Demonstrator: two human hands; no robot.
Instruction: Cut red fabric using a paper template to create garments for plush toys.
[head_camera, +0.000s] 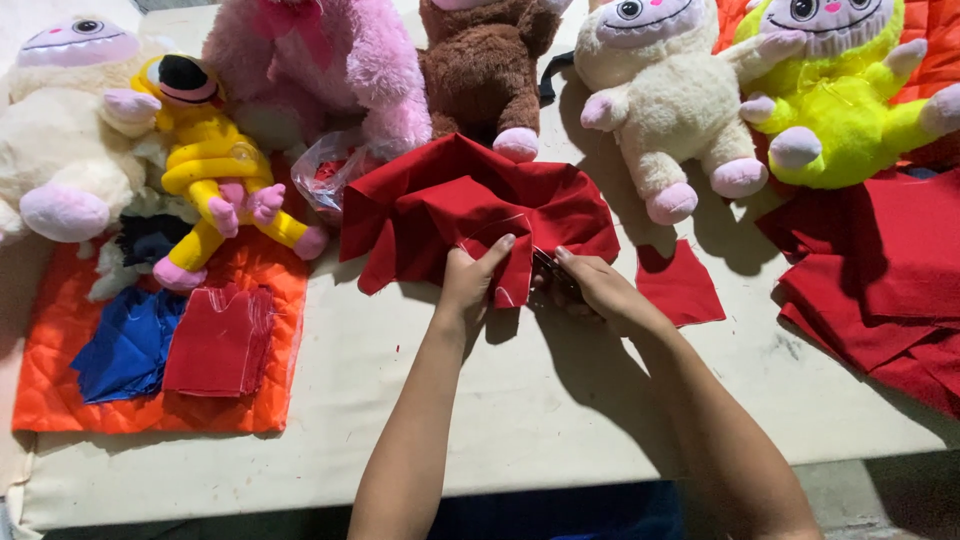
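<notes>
Crumpled red felt cloth (470, 205) lies at the middle of the bench (500, 400), with a pale chalk outline visible on its near flap. The left hand (468, 278) pinches that flap, fingers closed on the fabric edge. The right hand (590, 285) is closed around a dark tool (548, 278), seemingly scissors, touching the cloth's edge; the blades are mostly hidden. The step in hand appears to be cutting along the marked line; continuing would call for keeping the flap taut and following the outline. Just right lies a cut red square (680, 285); farther right, stacked red pieces (880, 290). An orange quilted mat (60, 390) at left carries red and blue pieces. Plush toys (660, 90) line the far edge.
</notes>
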